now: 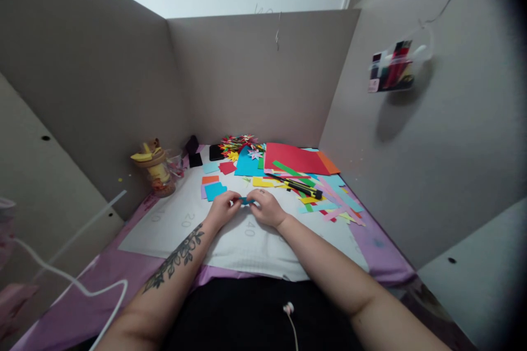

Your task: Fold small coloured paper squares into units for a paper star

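Between my fingertips is a small piece of blue paper [246, 201], held a little above the white sheet. My left hand [225, 205] pinches its left end and my right hand [267, 207] its right end; whether it is folded is too small to tell. Just left of my hands lie blue paper squares [215, 191], with an orange square [210, 179] and a lilac one partly under them. To the right, a yellow and black utility knife [302, 187] rests on coloured paper strips [343, 197].
Red sheets [296, 158] and a heap of folded paper stars [239, 144] lie at the back. A jar [160, 173] stands at the left wall, near a black phone-like object [216, 152]. Grey panels enclose three sides. A white cable [82, 288] crosses the lower left.
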Available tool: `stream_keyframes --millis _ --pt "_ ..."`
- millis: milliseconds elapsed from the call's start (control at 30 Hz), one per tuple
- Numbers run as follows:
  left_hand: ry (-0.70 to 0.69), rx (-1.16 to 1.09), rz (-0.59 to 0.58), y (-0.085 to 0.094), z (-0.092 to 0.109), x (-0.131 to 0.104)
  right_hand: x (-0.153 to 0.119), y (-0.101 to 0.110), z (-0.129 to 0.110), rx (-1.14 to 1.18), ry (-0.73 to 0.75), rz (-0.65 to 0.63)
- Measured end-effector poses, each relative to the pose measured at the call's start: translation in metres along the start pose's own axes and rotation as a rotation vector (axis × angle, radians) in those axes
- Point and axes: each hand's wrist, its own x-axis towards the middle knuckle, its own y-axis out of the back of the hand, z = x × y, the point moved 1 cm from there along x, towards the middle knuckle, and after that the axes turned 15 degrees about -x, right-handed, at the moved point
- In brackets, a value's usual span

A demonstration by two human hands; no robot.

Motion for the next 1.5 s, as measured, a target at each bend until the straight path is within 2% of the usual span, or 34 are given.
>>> stream_keyframes --millis 100,300,533,767,933,1067,1367,1500 --pt "0.069 -0.104 0.064 -0.0008 -0.0048 -0.0001 0.0019 -0.0013 -0.002 0.171 -0.264 0.058" --pt "0.112 -0.132 0.007 -0.0018 -0.0004 -0.0005 0.0086 0.0015 -0.0017 0.35 -0.416 0.005" --pt "0.052 -0.091 -0.034 -0.0037 0.0012 0.0 0.0066 0.0004 -0.0013 0.315 -0.33 0.044" --pt "0.03 -0.017 -0.016 -0.0029 -0.0036 0.0003 0.0065 -0.004 0.0005 0.364 -0.347 0.087" --pt "-0.079 0.015 -0.052 -0.0044 -0.0047 -0.0004 0.0073 -0.0031 -0.0022 0.292 -0.219 0.146" --pt "-0.132 0.031 -0.068 -0.005 -0.0059 -0.0007 0.0082 -0.0023 -0.0054 0.22 -0.172 0.149" --pt "-0.125 0.01 -0.083 -0.0065 -0.006 0.001 0.0096 0.0017 -0.0068 0.194 -0.149 0.161" --pt "-0.105 0.001 -0.079 -0.0061 -0.0031 0.0016 0.0101 0.0056 -0.0063 0.218 -0.195 0.202"
